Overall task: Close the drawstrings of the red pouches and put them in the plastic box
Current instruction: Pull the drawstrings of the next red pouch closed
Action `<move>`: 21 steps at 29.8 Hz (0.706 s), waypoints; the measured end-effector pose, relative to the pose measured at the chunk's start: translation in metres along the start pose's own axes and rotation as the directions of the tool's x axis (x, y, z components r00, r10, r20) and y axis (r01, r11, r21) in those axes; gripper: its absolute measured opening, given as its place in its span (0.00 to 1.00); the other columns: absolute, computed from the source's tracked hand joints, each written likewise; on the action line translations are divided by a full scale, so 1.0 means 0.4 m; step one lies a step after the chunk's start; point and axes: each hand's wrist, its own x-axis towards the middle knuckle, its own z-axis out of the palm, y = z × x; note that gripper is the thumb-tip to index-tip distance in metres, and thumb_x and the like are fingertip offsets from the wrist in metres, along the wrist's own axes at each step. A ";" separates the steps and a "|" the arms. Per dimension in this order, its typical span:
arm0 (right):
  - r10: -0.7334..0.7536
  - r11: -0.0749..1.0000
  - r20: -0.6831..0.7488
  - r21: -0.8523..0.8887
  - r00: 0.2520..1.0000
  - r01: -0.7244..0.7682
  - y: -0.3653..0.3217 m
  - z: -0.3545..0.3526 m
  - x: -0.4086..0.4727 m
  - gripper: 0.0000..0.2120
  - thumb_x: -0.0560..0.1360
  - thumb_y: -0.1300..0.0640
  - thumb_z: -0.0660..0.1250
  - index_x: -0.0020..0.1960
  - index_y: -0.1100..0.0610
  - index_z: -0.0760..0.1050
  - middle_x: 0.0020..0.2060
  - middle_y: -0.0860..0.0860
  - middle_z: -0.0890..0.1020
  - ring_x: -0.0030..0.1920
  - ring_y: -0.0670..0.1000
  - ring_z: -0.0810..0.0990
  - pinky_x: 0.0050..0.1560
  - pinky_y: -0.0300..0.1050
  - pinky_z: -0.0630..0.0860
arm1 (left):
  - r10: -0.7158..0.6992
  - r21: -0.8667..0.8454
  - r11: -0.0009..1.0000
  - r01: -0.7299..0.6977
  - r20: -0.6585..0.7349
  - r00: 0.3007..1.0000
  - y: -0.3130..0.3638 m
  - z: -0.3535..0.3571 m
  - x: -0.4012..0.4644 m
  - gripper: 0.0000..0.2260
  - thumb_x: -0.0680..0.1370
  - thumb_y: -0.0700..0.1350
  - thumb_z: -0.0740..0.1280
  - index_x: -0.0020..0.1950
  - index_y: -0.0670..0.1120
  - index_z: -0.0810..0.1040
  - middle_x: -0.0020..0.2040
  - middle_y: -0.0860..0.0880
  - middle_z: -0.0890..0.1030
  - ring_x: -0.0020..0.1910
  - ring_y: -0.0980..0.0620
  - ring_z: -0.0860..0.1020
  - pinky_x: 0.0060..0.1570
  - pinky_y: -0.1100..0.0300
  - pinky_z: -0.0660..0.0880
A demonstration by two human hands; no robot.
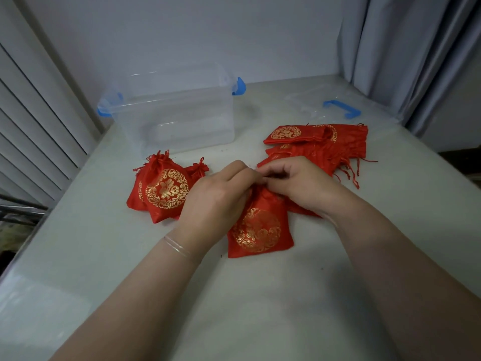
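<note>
Both hands meet at the table's centre: left hand (218, 194) and right hand (294, 183) each pinch the gathered neck of a red pouch (259, 230). Cinched pouches (164, 188) lie at nine o'clock, the plastic box (177, 113) at eleven, open pouches (317, 144) at two. Best to pull the cords apart evenly, pinning the neck.

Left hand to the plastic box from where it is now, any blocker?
Probably yes. The plastic box stands open-topped beyond the left hand, with only bare table between. But that hand is busy: with the right hand it grips the top of a pouch.
</note>
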 end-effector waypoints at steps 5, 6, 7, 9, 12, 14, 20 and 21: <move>0.049 0.993 0.132 0.102 0.990 -0.063 0.001 -0.035 -0.006 0.13 0.73 0.72 0.65 0.47 0.57 0.81 0.33 0.44 0.83 0.31 0.37 0.77 0.35 0.31 0.73 | 0.006 -0.012 1.000 -0.006 -0.002 1.000 0.008 0.003 -0.005 0.11 0.75 0.36 0.65 0.53 0.50 0.73 0.43 0.49 0.80 0.34 0.47 0.78 0.25 0.52 0.74; 0.040 0.993 0.136 0.106 0.990 -0.055 0.002 -0.041 -0.008 0.12 0.73 0.71 0.66 0.46 0.56 0.81 0.31 0.42 0.82 0.31 0.37 0.77 0.35 0.30 0.73 | 0.000 -0.024 1.000 0.000 -0.001 1.000 0.011 0.004 -0.004 0.11 0.76 0.37 0.64 0.54 0.50 0.74 0.44 0.50 0.80 0.35 0.47 0.79 0.26 0.52 0.74; 0.030 0.993 0.141 0.111 0.990 -0.046 0.001 -0.043 -0.009 0.11 0.73 0.70 0.67 0.45 0.55 0.81 0.31 0.41 0.82 0.32 0.37 0.78 0.36 0.30 0.73 | -0.015 -0.042 0.999 0.015 -0.005 1.000 0.011 0.003 -0.005 0.10 0.76 0.37 0.64 0.54 0.49 0.75 0.44 0.50 0.80 0.36 0.48 0.79 0.27 0.52 0.75; 0.016 0.994 0.144 0.101 0.989 -0.031 0.002 -0.047 -0.009 0.11 0.73 0.68 0.68 0.43 0.53 0.81 0.31 0.42 0.82 0.33 0.37 0.79 0.38 0.31 0.74 | -0.070 -0.113 0.991 0.068 -0.015 0.997 0.012 0.004 -0.005 0.11 0.75 0.36 0.65 0.54 0.47 0.79 0.45 0.50 0.79 0.39 0.51 0.78 0.32 0.52 0.76; 0.010 0.999 0.128 0.047 0.992 -0.016 0.005 -0.047 -0.007 0.09 0.72 0.68 0.69 0.42 0.54 0.81 0.32 0.43 0.82 0.34 0.38 0.78 0.40 0.33 0.76 | -0.157 -0.203 0.968 0.150 -0.019 0.987 0.009 0.007 -0.004 0.10 0.73 0.34 0.69 0.51 0.45 0.81 0.44 0.52 0.74 0.41 0.59 0.75 0.39 0.62 0.76; 0.012 0.999 0.103 0.029 0.995 -0.016 0.007 -0.044 -0.005 0.07 0.72 0.67 0.69 0.44 0.56 0.81 0.36 0.48 0.83 0.35 0.39 0.79 0.42 0.36 0.77 | -0.200 -0.245 0.951 0.189 -0.020 0.980 0.004 0.009 -0.003 0.08 0.73 0.34 0.71 0.49 0.44 0.82 0.43 0.51 0.74 0.41 0.59 0.75 0.40 0.66 0.74; -0.017 0.999 -0.012 0.046 1.000 0.017 0.012 -0.014 0.001 0.08 0.73 0.67 0.66 0.39 0.56 0.76 0.39 0.60 0.83 0.38 0.51 0.81 0.43 0.49 0.79 | -0.219 -0.253 0.948 0.194 -0.072 0.973 -0.009 0.018 -0.004 0.09 0.71 0.30 0.71 0.46 0.42 0.83 0.44 0.49 0.79 0.44 0.56 0.78 0.41 0.69 0.73; -0.028 0.999 -0.029 0.031 0.999 0.029 0.011 -0.007 0.002 0.07 0.73 0.67 0.65 0.39 0.56 0.75 0.36 0.58 0.82 0.36 0.50 0.80 0.42 0.48 0.78 | -0.214 -0.246 0.951 0.188 -0.081 0.974 -0.011 0.019 -0.004 0.10 0.71 0.29 0.71 0.46 0.42 0.83 0.45 0.49 0.80 0.45 0.56 0.78 0.42 0.67 0.74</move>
